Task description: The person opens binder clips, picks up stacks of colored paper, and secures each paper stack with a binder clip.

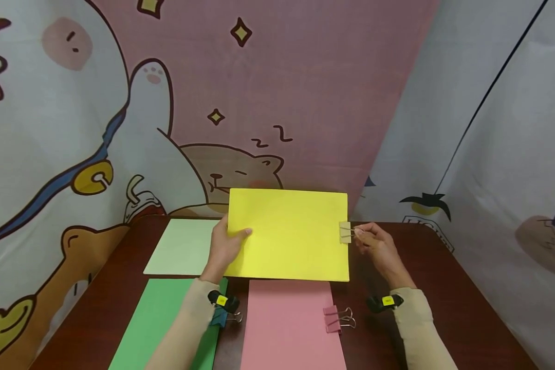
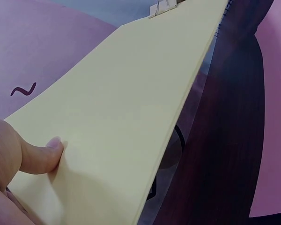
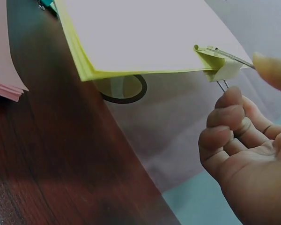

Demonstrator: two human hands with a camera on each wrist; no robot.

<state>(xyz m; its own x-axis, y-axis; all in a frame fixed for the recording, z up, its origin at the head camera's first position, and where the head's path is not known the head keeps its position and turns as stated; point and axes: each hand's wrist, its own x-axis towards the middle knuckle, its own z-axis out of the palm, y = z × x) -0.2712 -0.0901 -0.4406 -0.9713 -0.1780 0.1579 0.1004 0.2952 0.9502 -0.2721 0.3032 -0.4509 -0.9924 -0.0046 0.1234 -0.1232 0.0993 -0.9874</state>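
A stack of yellow paper (image 1: pixel 289 236) is held up above the table, its wide face toward the head camera. My left hand (image 1: pixel 225 246) grips its left edge, thumb on the front face; the fingers behind are hidden. On the stack's right edge sits a pale yellow binder clip (image 1: pixel 345 232). My right hand (image 1: pixel 378 247) pinches the clip's wire handles; in the right wrist view the thumb (image 3: pixel 271 72) touches one handle and curled fingers meet the other. There the clip's jaws straddle the edge of the sheets.
Below lies a pink paper stack (image 1: pixel 291 324) with a pink binder clip (image 1: pixel 333 319) on its right edge. Left of it is green paper (image 1: pixel 162 313) with a blue binder clip (image 1: pixel 219 316). Pale green paper (image 1: pixel 182 246) lies farther back on the dark wooden table (image 1: pixel 462 308). Printed cloth (image 1: pixel 328 103) hangs behind.
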